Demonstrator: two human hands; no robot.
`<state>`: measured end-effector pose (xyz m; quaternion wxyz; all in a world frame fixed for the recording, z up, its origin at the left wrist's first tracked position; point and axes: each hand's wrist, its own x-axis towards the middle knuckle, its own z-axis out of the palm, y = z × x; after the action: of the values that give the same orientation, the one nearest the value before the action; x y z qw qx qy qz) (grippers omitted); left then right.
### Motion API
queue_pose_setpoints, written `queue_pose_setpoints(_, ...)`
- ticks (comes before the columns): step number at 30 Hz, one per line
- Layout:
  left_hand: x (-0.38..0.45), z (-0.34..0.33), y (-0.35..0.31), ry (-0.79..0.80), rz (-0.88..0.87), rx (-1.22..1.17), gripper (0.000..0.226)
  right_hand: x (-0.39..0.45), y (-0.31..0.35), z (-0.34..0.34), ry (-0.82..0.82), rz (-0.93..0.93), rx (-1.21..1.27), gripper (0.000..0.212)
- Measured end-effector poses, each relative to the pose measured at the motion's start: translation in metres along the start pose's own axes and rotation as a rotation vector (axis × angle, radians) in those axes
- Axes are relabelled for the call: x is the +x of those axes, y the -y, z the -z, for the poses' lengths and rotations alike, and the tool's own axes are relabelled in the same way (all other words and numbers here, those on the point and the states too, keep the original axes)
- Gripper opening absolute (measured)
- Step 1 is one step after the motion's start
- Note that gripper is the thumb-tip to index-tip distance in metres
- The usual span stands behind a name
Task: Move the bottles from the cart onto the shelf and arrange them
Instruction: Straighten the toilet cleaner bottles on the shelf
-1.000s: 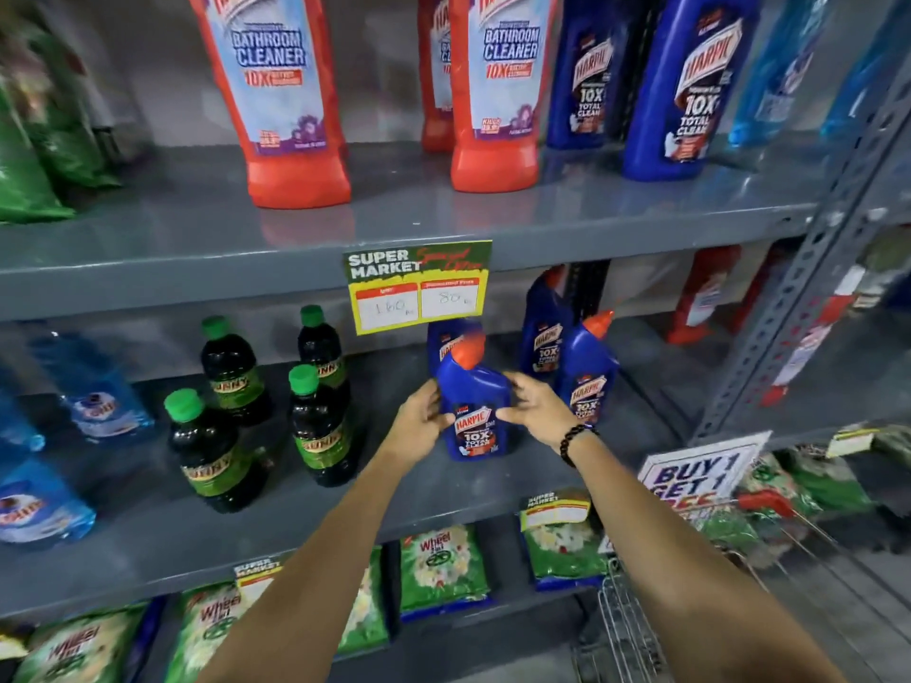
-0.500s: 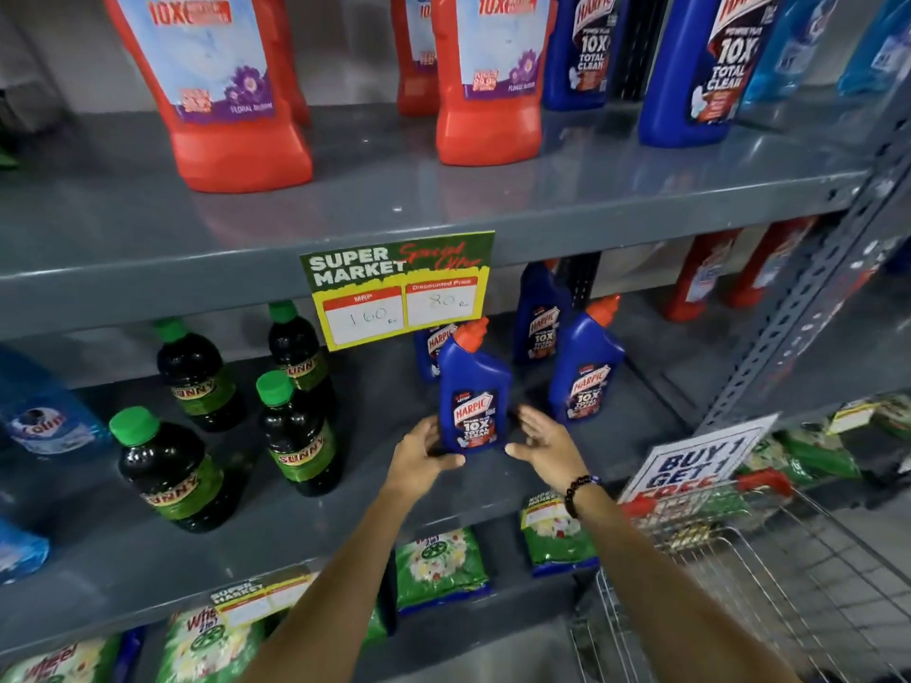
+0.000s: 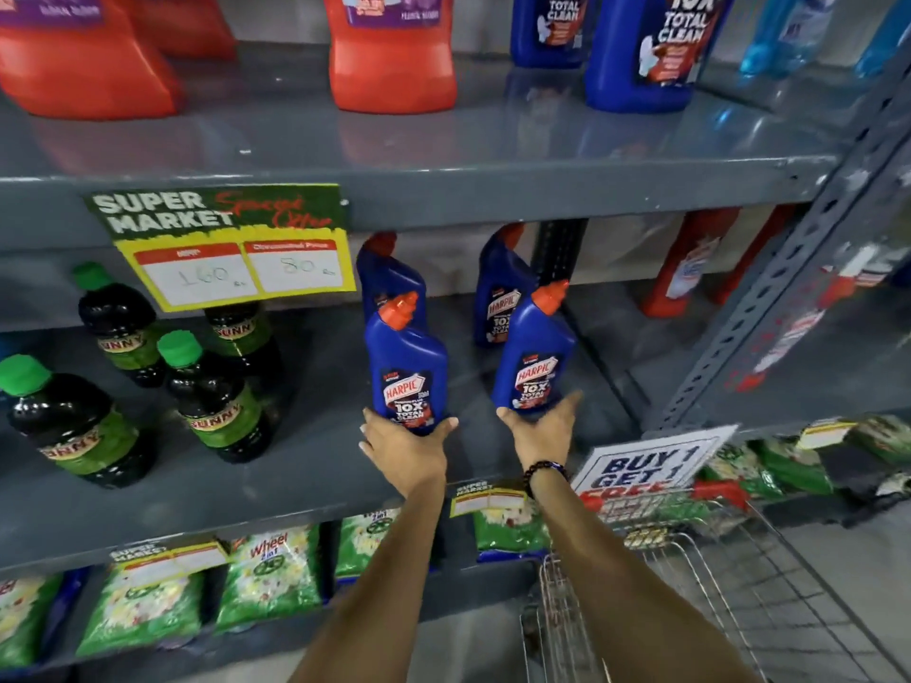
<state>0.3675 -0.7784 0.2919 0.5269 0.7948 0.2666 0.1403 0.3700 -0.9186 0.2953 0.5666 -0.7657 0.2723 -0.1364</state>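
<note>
Several blue Harpic bottles with orange caps stand on the grey middle shelf (image 3: 315, 465). My left hand (image 3: 402, 451) cups the base of the front left bottle (image 3: 406, 362), thumb on one side and fingers on the other. My right hand (image 3: 542, 431) cups the base of the front right bottle (image 3: 535, 352), which leans slightly. Two more blue bottles stand behind them, one (image 3: 387, 278) at the left and one (image 3: 500, 293) at the right. The wire cart (image 3: 739, 584) with its red handle is at the lower right, under my right forearm.
Dark bottles with green caps (image 3: 217, 396) stand left on the same shelf. A yellow price sign (image 3: 236, 248) hangs from the upper shelf's edge. Big red and blue bottles fill the top shelf. Green detergent packets (image 3: 268, 574) lie below. A perforated steel post (image 3: 769, 308) rises at the right.
Both hands were around one blue bottle, then opened beside it. Now the left hand holds that bottle's base and the right hand has moved over to the neighbouring bottle. The view came closer.
</note>
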Motion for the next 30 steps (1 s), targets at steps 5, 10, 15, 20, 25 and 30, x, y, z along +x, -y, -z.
queue_pose_setpoints(5, -0.005, -0.014, 0.003, -0.13, 0.015, 0.07, 0.121, 0.012, -0.009, -0.008, 0.033, 0.067, -0.07, 0.132)
queue_pose_setpoints(10, -0.003, -0.025, -0.001, -0.21, 0.05, 0.116, 0.115, 0.015, -0.009, -0.018, -0.055, 0.122, -0.12, 0.129)
queue_pose_setpoints(15, -0.001, -0.033, 0.003, -0.211, 0.041, 0.22, 0.111, 0.022, -0.012, -0.019, -0.101, 0.144, -0.175, 0.117)
queue_pose_setpoints(20, 0.0, -0.035, 0.005, -0.215, 0.022, 0.255, 0.111, 0.022, -0.011, -0.021, -0.127, 0.148, -0.176, 0.114)
queue_pose_setpoints(25, 0.001, -0.034, 0.006, -0.205, 0.026, 0.243, 0.11, 0.021, -0.01, -0.02, -0.13, 0.13, -0.162, 0.114)
queue_pose_setpoints(30, 0.002, -0.034, 0.005, -0.215, 0.036, 0.228, 0.109, 0.02, -0.011, -0.019, -0.122, 0.138, -0.153, 0.113)
